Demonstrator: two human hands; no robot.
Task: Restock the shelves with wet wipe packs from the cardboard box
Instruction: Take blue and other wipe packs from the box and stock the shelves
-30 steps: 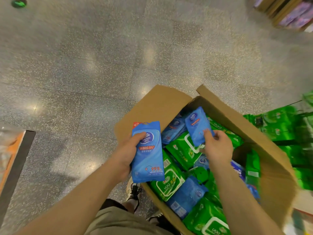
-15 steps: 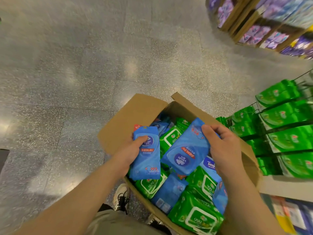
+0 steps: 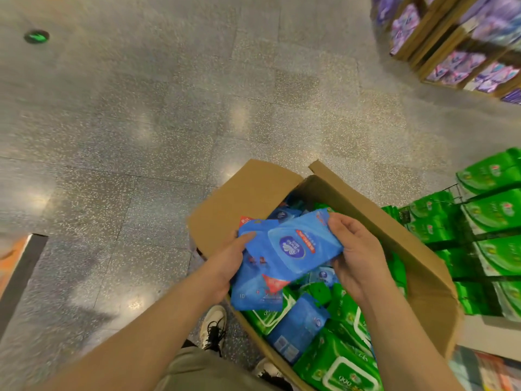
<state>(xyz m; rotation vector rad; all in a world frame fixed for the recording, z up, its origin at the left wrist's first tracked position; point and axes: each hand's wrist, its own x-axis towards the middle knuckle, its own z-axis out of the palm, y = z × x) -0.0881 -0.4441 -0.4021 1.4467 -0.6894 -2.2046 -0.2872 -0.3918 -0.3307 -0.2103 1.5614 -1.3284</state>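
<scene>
- Head view: the left hand [image 3: 225,261] grips a blue wipe pack [image 3: 255,292] by its left edge, thumb across the front.
- The right hand [image 3: 353,255] curls its fingers round a second blue pack [image 3: 293,246], laid across the first.
- Both packs sit over the open cardboard box [image 3: 253,190], below the hands.
- Green packs [image 3: 338,365] and more blue ones fill the box.
- Shelves of green packs [image 3: 496,210] stand right of the right hand.

You had one view only, a wide-angle camera on your head, tilted steeply down and forward. It looked close over your forearms onto the open cardboard box [image 3: 417,249], with the floor [image 3: 141,122] stretching ahead and the shelves [image 3: 493,221] curving in at the right edge.
</scene>
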